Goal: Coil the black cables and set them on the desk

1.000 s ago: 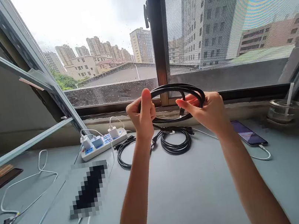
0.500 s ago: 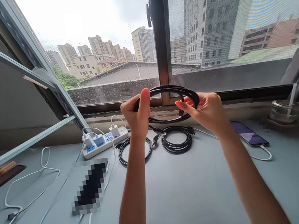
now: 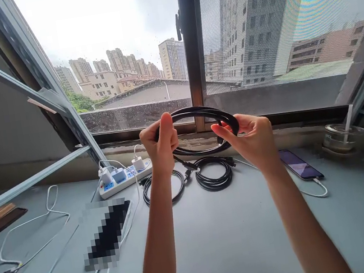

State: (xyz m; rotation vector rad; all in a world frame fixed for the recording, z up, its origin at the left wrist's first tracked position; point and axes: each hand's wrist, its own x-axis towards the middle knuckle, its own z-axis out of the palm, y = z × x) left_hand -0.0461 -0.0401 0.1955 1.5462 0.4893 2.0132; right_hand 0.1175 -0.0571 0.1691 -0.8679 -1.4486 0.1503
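Note:
A loosely coiled black cable (image 3: 199, 112) hangs in the air between my two hands, above the table's back edge. My left hand (image 3: 161, 142) is closed round the coil's left side, thumb up, and a cable end with a plug hangs below it. On the right side of the coil, my right hand (image 3: 248, 133) pinches the loops between thumb and fingers. Beneath lie two more coiled black cables on the grey table (image 3: 231, 238): a thinner left coil (image 3: 146, 195), partly behind my left forearm, and a thicker right coil (image 3: 215, 187).
A power strip (image 3: 125, 181) with white plugs stands at the back left. Near it lies a pixelated dark device (image 3: 109, 234) among white cables. A phone (image 3: 301, 165) on a charging cable and a glass jar (image 3: 342, 135) are at the right. A metal frame slants at the left.
The view has shifted slightly. My left hand, still holding the coil, has moved a little left; my right hand keeps its hold. The hanging plug now sits closer to the right coil on the table.

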